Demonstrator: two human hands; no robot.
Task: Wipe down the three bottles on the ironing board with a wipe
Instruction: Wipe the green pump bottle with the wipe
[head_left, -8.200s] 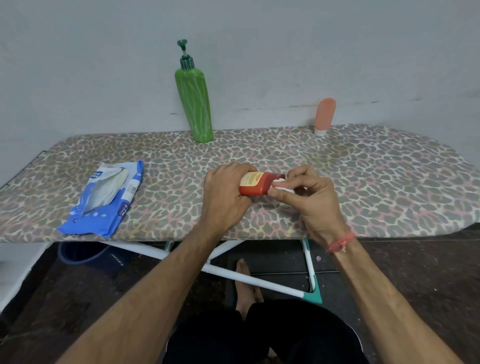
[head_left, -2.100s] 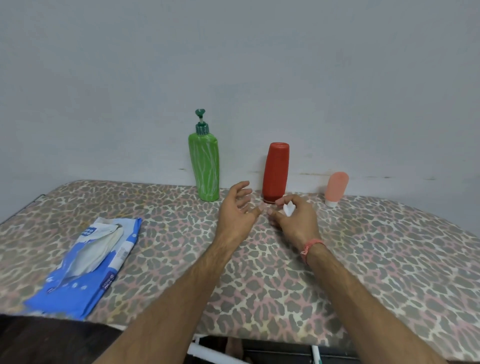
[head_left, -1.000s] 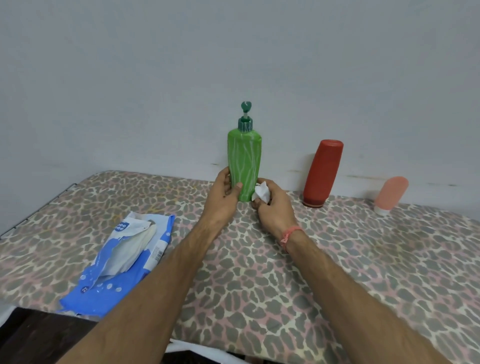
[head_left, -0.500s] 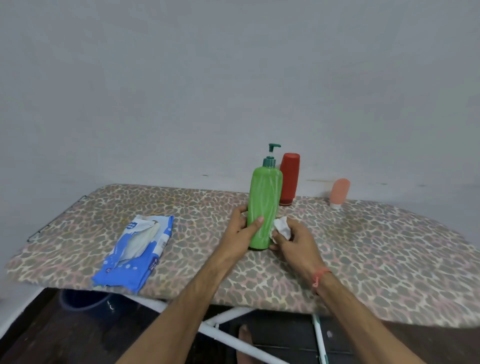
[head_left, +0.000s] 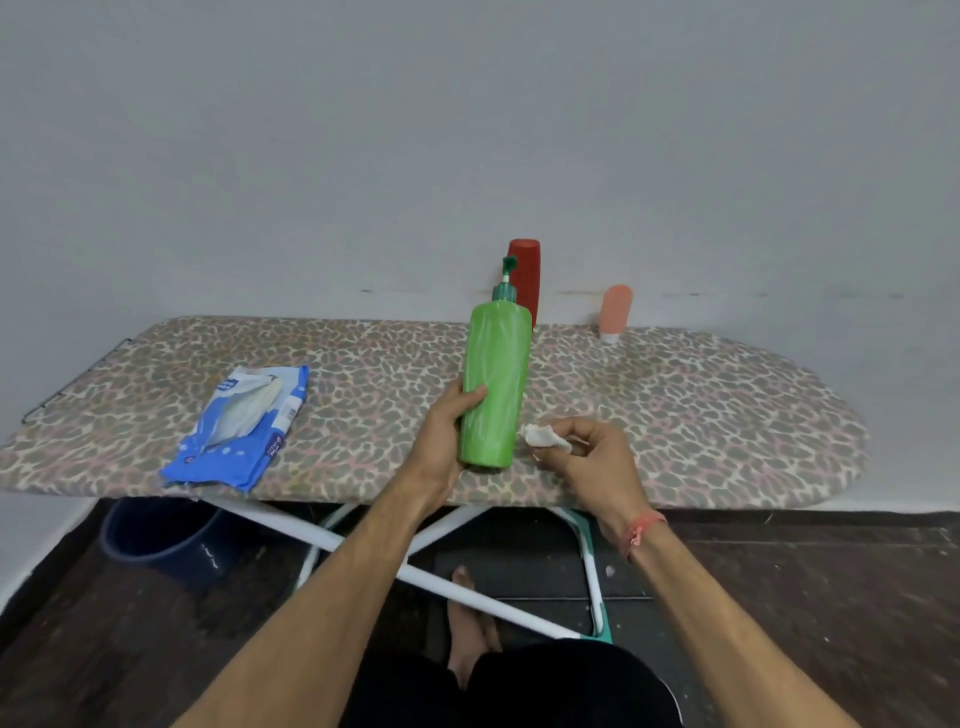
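Observation:
My left hand (head_left: 445, 431) grips the tall green pump bottle (head_left: 496, 384) round its lower half, holding it upright near the front edge of the leopard-print ironing board (head_left: 701, 415). Just right of the bottle's base, my right hand (head_left: 592, 457) pinches a crumpled white wipe (head_left: 543, 436), apart from the bottle. The red bottle (head_left: 525, 278) stands at the back by the wall, partly behind the green pump. A small peach tube (head_left: 614, 312) stands cap-down to its right.
An open blue pack of wipes (head_left: 241, 426) lies on the left part of the board. Under the board are white crossed legs (head_left: 395, 566), a dark blue bucket (head_left: 161, 540) at the left and my bare foot. A grey wall runs behind.
The green bottle has come from the back of the board toward the front edge in my left hand. My right hand with the wipe has drawn a little away from its base.

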